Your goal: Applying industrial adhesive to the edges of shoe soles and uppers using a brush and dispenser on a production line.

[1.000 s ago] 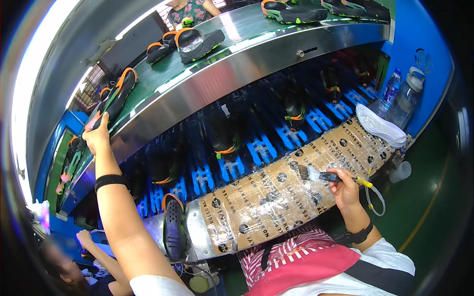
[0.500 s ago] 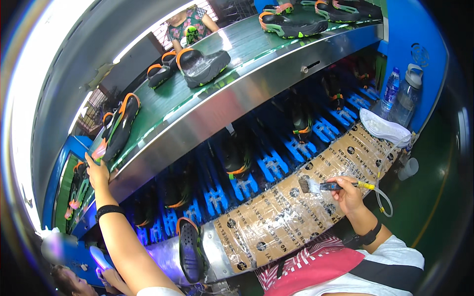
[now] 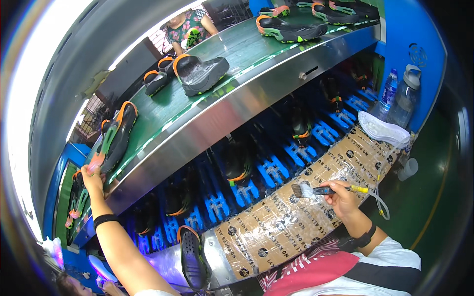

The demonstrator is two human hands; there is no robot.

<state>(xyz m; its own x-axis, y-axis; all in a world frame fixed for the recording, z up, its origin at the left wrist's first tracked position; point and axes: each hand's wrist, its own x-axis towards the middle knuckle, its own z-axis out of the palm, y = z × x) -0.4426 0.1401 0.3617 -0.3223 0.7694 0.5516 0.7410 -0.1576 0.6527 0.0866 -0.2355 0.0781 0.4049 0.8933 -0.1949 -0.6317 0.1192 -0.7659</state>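
Note:
At the left end of the green conveyor, my left hand (image 3: 93, 178) is closed on the pink end of a pink-and-green shoe sole piece (image 3: 105, 148). A black clog with an orange rim (image 3: 122, 138) lies against that piece on the belt. My right hand (image 3: 340, 199) grips a flat brush (image 3: 316, 191) by its dark handle, with a clear tube running off its yellow end. The pale-smeared bristles are over the cardboard-covered ledge (image 3: 266, 229). Another black clog with holes (image 3: 191, 256) stands at the ledge's left end.
More clogs and sole pieces ride the conveyor (image 3: 163, 126). Below it, blue clamps (image 3: 273, 169) line a lower rack holding dark shoes. A white tray (image 3: 382, 129), two bottles (image 3: 389, 91) and a cup (image 3: 408, 169) are at the right. Another person (image 3: 190, 27) sits across the belt.
My left hand has moved down and left, closing on the sole piece's pink end. Shoes on the belt have shifted slightly left. My right hand has brought the brush a little left.

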